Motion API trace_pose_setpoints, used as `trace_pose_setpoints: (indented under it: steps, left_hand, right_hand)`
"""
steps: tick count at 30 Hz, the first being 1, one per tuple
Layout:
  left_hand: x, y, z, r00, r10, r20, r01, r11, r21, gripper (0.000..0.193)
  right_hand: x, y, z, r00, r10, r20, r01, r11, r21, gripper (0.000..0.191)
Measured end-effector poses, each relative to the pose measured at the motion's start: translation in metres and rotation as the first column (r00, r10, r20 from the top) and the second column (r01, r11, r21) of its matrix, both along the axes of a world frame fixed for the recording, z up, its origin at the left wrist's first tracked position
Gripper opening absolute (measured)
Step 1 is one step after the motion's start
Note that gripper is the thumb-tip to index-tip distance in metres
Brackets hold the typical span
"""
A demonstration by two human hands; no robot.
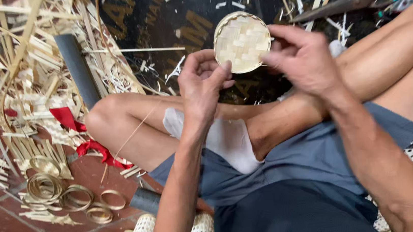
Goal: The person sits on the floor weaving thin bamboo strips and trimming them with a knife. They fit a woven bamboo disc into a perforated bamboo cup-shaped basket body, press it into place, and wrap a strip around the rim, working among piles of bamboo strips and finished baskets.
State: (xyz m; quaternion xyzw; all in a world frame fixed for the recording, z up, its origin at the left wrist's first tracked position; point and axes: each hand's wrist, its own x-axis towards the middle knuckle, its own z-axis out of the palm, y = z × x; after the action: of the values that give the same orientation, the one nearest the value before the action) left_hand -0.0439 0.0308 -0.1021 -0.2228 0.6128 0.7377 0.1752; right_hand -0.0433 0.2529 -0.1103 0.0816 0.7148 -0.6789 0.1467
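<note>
From the head view, the left hand [202, 83] and right hand [300, 55] each pinch the rim of a small round woven bamboo lid [241, 41], held above the crossed legs. A loose grip could let the rim strip spring free, I judge. Bamboo scraps [18, 74] crowd the left; the floor ahead lies more open.

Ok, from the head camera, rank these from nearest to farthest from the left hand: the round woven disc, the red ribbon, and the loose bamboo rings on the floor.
1. Round woven disc: touching the left hand, just up and right of it.
2. Red ribbon: off to the left, beside the knee.
3. Loose bamboo rings: farthest, lower left on the brick floor.
</note>
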Motion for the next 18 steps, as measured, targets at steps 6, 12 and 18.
trace_pose_setpoints:
  steps: [6, 12, 18]
  left_hand:
    - [-0.011, 0.007, -0.01, 0.996, 0.046, 0.081, -0.049, 0.998, 0.039, 0.028]
    - [-0.014, 0.013, -0.01, 0.997, 0.07, 0.032, -0.071, 0.997, 0.035, 0.028]
    - [-0.015, 0.014, -0.015, 0.997, 0.082, 0.0, -0.082, 0.995, 0.054, 0.027]
  right_hand:
    - [0.004, -0.028, -0.006, 0.983, -0.173, 0.058, 0.181, 0.962, -0.203, 0.046]
    - [-0.002, -0.033, 0.0, 0.966, -0.242, 0.09, 0.256, 0.937, -0.236, 0.047]
    - [-0.003, -0.033, -0.003, 0.967, -0.244, 0.067, 0.253, 0.94, -0.23, 0.044]
